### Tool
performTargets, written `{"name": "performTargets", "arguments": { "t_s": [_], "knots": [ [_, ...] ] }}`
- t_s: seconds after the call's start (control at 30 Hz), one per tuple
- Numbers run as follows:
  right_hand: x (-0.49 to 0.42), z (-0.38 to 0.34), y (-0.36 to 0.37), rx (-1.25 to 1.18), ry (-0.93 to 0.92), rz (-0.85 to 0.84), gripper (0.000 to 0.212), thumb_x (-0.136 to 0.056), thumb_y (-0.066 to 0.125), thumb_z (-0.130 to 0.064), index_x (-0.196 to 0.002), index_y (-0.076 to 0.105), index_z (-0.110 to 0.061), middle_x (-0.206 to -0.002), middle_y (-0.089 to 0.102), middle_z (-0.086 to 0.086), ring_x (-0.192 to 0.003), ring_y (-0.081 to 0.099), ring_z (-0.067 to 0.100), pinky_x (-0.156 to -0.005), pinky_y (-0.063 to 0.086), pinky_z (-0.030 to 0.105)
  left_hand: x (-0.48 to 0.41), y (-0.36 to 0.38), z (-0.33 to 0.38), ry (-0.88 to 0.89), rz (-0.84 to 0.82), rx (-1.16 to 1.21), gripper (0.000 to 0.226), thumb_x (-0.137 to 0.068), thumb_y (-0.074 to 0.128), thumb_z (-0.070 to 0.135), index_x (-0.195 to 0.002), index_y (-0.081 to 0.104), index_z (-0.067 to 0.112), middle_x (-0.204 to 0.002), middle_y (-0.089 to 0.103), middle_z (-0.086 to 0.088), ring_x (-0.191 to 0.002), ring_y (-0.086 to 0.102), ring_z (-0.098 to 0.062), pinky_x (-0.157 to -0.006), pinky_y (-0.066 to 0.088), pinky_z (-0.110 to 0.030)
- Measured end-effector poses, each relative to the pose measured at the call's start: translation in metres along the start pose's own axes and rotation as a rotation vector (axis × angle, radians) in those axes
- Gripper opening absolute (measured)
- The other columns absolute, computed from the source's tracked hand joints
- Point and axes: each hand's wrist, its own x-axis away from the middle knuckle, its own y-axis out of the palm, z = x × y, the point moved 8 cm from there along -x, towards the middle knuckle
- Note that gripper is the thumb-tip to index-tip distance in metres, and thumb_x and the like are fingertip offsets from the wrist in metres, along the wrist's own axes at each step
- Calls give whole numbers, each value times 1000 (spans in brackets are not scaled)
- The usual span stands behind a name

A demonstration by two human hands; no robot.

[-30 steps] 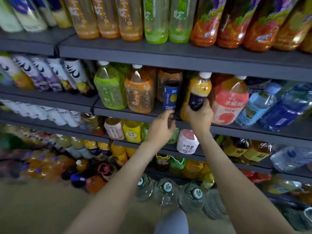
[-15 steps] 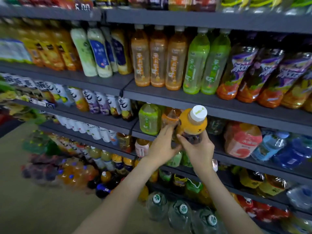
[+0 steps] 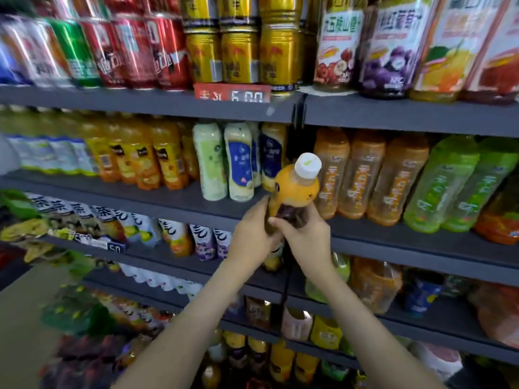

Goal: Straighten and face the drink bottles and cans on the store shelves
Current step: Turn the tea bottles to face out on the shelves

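- Shelf unit (image 3: pixel 407 120) fills the view, packed w/ drinks top to bottom. The blur on the left looks like the head swinging, so read the slots from the sharper right side.
- Middle shelf (image 3: pixel 421 248): pale bottles (image 3: pixel 238 164) stand left of the upright join. Amber bottles (image 3: pixel 362 175) and then green bottles (image 3: pixel 441 186) stand right of it, all labels out. My guess is that's the standard to match.
- Left hand (image 3: pixel 251 234): fingers curl round the lower left side of the bottle (image 3: pixel 297 192), a firm wrap.
- Right hand (image 3: pixel 307 238): thumb and fingers clasp the lower right side, touching the left hand, so it's a two-handed hold.
- The bottle is off the shelf, in the air in front of the join betw. the pale and amber rows. It's near upright, orange shoulder showing, top leaning a bit right.
- Label (image 3: pixel 290 216): a dark band, mostly under the fingers, so can't tell which way it faces.
- Cap (image 3: pixel 308 165): white, looks seated.
- To do it well, IMO:
  - One hand holds the base while the other turns the body till the label front faces out.
  - Pick the right row first, and I can't see a matching one here.
  - Set it down flat at the front edge, in line w/ its neighbours.
  - Don't knock the pale bottles just behind the knuckles.
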Motion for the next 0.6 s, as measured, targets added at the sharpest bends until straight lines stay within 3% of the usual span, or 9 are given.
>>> {"name": "performTargets", "arguments": {
  "t_s": [0.13,0.27,0.4,0.47,0.53,0.6],
  "knots": [
    [-31,3,24,21,37,53,55,-76,78,-24,-125,55,-15,-105,66,-7,-99,63,10,-83,52,25,-35,-11,-12,-30,-26,26,51,-83,62,24,-131,46,19,-109,64,-11,-97,60,-30,-76,51,-37],
    [-54,4,35,147,7,93,54,-80,74,-27,-127,53,-13,-103,68,0,-91,62,12,-69,41,13,-57,-6,-17,-22,-52,60,43,-89,58,21,-129,46,15,-107,62,-14,-98,60,-33,-76,49,-35],
    [-72,9,44,207,13,92,51,-83,71,-27,-127,51,-10,-101,65,2,-89,58,11,-65,34,9,-62,-3,-25,39,-73,-3,58,-91,57,24,-142,33,13,-136,48,-12,-125,45,-27,-94,43,-35],
    [-77,15,50,210,26,84,53,-84,70,-26,-129,48,-10,-109,65,6,-98,61,17,-71,37,11,-57,-16,-30,137,30,-77,60,-91,59,27,-143,33,9,-146,36,-11,-135,33,-25,-106,38,-39],
    [-81,20,56,218,33,72,60,-83,71,-24,-134,43,-9,-116,63,8,-107,60,21,-81,42,18,-51,-36,-38,218,241,-165,60,-90,59,27,-140,36,7,-148,30,-15,-137,28,-30,-110,32,-43],
    [-82,23,60,241,30,55,72,-81,74,-20,-140,35,-8,-125,57,12,-115,55,23,-90,43,24,-52,-47,-55,147,378,-277,72,-86,61,29,-145,25,9,-149,20,-20,-138,19,-37,-112,21,-50]
  ]
}}
